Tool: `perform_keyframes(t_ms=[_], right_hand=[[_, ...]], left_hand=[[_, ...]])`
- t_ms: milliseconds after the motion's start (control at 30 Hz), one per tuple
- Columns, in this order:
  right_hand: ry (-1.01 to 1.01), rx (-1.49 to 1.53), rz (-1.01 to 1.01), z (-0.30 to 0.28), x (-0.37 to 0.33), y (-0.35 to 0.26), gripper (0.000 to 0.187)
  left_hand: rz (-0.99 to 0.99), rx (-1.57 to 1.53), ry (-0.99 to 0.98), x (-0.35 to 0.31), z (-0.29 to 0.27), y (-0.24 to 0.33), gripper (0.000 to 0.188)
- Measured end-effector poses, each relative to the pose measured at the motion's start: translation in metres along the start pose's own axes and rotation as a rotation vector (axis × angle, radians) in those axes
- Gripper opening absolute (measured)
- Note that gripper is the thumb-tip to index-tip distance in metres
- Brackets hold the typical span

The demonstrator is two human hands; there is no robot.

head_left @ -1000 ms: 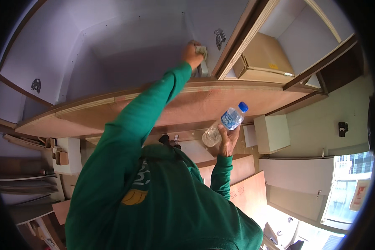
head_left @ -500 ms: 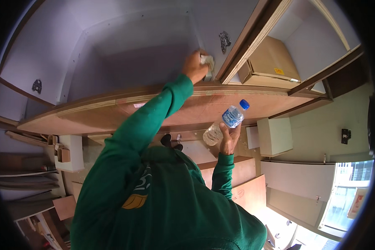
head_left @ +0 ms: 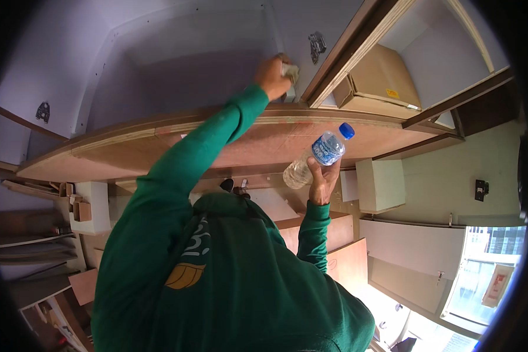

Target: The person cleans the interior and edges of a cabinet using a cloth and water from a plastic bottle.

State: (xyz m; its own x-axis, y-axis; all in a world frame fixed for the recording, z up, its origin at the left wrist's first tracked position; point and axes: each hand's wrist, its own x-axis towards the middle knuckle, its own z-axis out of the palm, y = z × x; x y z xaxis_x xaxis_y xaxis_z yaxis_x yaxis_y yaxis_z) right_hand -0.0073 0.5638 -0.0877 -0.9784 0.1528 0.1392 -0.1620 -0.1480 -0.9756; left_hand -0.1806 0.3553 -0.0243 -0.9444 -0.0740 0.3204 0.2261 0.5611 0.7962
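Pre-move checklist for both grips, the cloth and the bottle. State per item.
1. Left grip on the pale cloth: ok, the cloth is bunched in it.
2. Right grip around the bottle: ok, wrapped round it; the bottle is tilted.
3. Blue cap on the bottle: ok, seated on the neck.
4. Liquid in the bottle: cannot tell; the clear plastic hides the level.
5. Cloth touching the cabinet wall: cannot tell from this angle.
6. Cloth apart from the metal hinge: ok, a gap shows between them.
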Motion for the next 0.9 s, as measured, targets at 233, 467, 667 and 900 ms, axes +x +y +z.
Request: perform_keyframes(t_ms=[233,467,667,900], right_hand=[[0.026,-0.031,-0.035,-0.006,-0.008,0.004,0.067],[-0.006,-0.002,0.030,-0.021,-0.012,0.017,0.070],[0.019,0.110,0.041,-0.014,-0.005,0.011,0.066],[-0.002,0.042,0.023,0.002,0.002,0.009,0.066]], left_hand=[[-0.010,-0.195,0.066,-0.006,0.010,-0.008,0.024],[-0.049,-0.175,0.127,-0.011,0.011,0.003,0.026],[-0.006,-0.103,-0.018,-0.038,-0.005,0.025,0.025],[0.129,-0.018,-0.066,-0.031,-0.004,0.010,0.029]])
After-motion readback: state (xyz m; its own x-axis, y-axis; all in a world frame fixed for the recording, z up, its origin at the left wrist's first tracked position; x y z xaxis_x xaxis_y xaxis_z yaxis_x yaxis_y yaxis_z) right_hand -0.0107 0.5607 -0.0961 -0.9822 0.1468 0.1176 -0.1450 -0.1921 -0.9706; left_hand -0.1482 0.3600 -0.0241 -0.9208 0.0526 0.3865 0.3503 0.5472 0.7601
